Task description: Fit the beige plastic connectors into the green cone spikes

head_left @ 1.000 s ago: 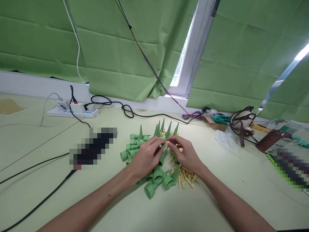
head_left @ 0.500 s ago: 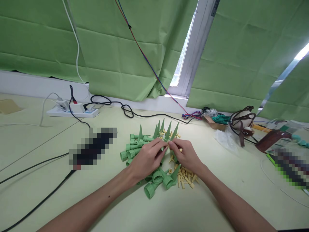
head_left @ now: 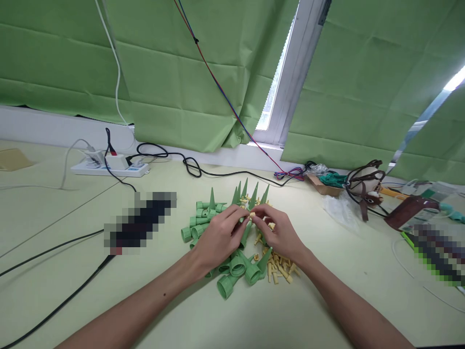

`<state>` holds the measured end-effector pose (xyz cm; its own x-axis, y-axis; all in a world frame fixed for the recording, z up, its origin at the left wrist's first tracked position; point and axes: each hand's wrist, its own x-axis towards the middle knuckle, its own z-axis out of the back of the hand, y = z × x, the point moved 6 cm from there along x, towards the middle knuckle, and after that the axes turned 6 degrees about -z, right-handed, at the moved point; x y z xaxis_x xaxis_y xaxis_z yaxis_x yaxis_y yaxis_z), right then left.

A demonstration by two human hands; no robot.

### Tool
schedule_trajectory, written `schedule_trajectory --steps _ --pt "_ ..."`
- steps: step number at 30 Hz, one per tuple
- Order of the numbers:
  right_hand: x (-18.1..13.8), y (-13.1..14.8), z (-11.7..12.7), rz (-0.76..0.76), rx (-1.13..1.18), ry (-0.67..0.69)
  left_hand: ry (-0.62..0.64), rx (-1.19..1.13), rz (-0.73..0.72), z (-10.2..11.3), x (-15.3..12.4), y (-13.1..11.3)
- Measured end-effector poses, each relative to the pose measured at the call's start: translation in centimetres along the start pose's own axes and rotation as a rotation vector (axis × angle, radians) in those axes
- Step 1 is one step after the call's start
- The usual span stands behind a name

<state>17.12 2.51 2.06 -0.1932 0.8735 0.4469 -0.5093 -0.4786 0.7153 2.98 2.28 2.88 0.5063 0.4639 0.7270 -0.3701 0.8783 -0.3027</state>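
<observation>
Head view, and the right hand has a small yellow piece pinched at its fingertips, close against the left hand, whose grip is too hidden to call! Plenty lies loose: yellow fittings heaped by the right wrist, green cones standing and toppled; whether any are finished, I can't tell.

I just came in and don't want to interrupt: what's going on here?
A person is working with small parts at a table. The right hand pinches a small yellow piece; the left hand meets it there, its own hold mostly hidden. Green cones lie or stand around them, with loose yellow parts near the right wrist.
</observation>
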Motion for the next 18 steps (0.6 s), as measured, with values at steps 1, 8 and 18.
schedule_trajectory --steps 1,8,18 --pt "-0.01 0.05 0.01 0.006 -0.003 0.002 0.004 0.001 -0.001 -0.01 0.01 -0.05" --pt "-0.01 -0.07 0.02 0.011 -0.021 0.009 0.019 0.002 -0.011 -0.08 0.09 -0.25" --pt "0.09 -0.17 -0.04 0.027 -0.152 -0.010 0.025 -0.028 -0.042 -0.31 -0.06 -0.37"
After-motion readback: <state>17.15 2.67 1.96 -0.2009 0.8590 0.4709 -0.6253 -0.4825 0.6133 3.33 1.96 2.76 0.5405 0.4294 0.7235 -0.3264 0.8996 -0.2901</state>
